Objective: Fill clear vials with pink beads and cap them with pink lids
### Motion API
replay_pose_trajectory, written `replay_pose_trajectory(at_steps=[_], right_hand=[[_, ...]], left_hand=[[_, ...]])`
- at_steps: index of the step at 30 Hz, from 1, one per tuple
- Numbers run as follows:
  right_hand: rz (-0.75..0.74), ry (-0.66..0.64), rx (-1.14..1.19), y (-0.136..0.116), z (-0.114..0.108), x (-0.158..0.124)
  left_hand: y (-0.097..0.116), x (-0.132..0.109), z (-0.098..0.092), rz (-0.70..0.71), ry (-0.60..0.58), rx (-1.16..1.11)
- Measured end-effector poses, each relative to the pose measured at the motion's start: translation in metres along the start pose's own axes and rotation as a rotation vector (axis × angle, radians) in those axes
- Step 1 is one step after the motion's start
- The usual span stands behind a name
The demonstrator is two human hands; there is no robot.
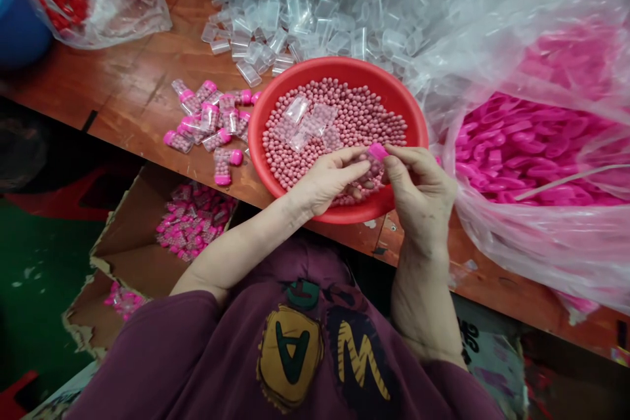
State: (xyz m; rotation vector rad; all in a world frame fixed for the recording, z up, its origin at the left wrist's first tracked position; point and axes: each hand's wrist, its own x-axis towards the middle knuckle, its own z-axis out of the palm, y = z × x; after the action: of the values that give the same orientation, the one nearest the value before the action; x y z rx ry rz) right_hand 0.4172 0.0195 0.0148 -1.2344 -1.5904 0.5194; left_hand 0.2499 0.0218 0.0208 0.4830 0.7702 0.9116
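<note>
We see both hands over the red bowl [418,119], a little past its centre towards 4 o'clock, with one bottle [373,166] between them. The fingers of our left hand [335,178] are clamped around the bottle's body, which they partly cover; those of our right hand [418,187] pinch its pink cap [378,151]. The bottle is tilted, cap towards 1 o'clock. Below it, pink beads [364,108] fill much of the bowl, and a few clear tubes [295,109] lie on them at the bowl's 10 o'clock.

Around the bowl, on the brown tabletop [132,79], we have a loose group of capped bottles [209,117] at 9 o'clock, a heap of clear tubes at 12 and a clear bag [522,236] of pink pieces [516,144] at 3. More capped bottles fill part of a carton [132,226] below the tabletop's edge, at 8 o'clock.

At 6 o'clock our purple shirt [216,354] carries letter patches: an A [293,349], upside down to us, and a striped zigzag [361,361], M or W, we cannot tell which. Black marks [468,335] under the tabletop at 5 o'clock are too cut off to read.
</note>
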Motion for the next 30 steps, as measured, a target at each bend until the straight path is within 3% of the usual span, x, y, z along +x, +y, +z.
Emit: replay_pose_trajectory(at_steps=[4,11,14,16,19,22,24,28,30], right_hand=[[-0.058,0.013,-0.156,-0.008,0.005,-0.005],[-0.165,-0.131,-0.234,-0.006,-0.008,-0.005],[-0.186,-0.183,-0.214,-0.006,-0.016,0.006],[-0.202,-0.144,-0.173,-0.007,-0.014,0.014],[-0.083,-0.076,0.010,-0.008,-0.001,0.023],[0.194,-0.273,0.298,-0.004,0.013,0.027],[0.300,-0.432,0.371,0.001,0.016,0.028],[0.280,-0.577,0.188,0.013,0.011,0.027],[0.213,-0.517,0.071,0.016,0.011,0.027]], left_hand=[[-0.003,0.001,0.002,0.072,0.035,0.017],[-0.005,-0.002,0.005,0.172,0.093,0.087],[-0.005,-0.005,0.005,0.233,0.066,0.122],[-0.005,-0.007,0.003,0.225,0.016,0.172],[-0.007,-0.007,0.001,0.157,-0.080,0.255],[-0.006,-0.006,0.000,0.142,-0.128,0.305],[-0.005,-0.006,0.000,0.167,-0.140,0.346],[-0.006,-0.005,0.002,0.230,-0.114,0.409],[-0.009,-0.004,0.003,0.235,-0.050,0.391]])
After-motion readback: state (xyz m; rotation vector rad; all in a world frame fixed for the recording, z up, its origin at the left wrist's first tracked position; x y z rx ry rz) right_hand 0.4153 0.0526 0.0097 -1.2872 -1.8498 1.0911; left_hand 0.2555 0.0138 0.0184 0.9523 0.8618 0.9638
